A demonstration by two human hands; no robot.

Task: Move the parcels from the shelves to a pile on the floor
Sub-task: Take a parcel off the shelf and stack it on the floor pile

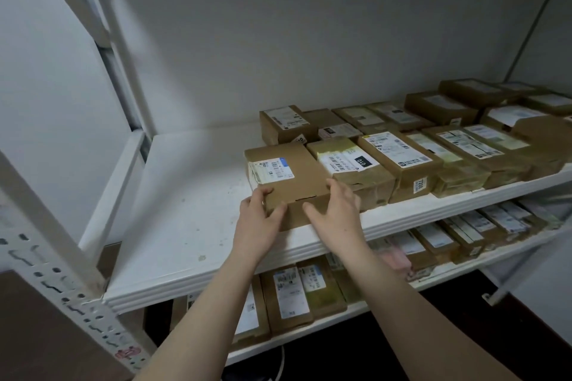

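White steel shelving is standing against a plain white wall, with a perforated upright (46,272) rising at the far left and the upper shelf (185,195) lying bare across its left half. Right of that bare stretch, the left hand (260,219) is gripping the near left corner of a cardboard box (297,176), its fingers curling over the top edge and its thumb pressing on the front face. The box is sitting at the shelf's front edge. Its long axis is running from the person back toward the wall, its short end is facing the hands, and its label is lying on the far left of the lid. The right hand (335,210) is clamping the near right corner, fingers spreading over the top and side, thumb on the front face. Both hands are equally near, so a straight pull along that axis looks like the next move. Just beside the box on its right, a taped parcel (356,176) is touching its side, so the right fingers are getting little room. Further right, more parcels (464,145) are lying in rows.
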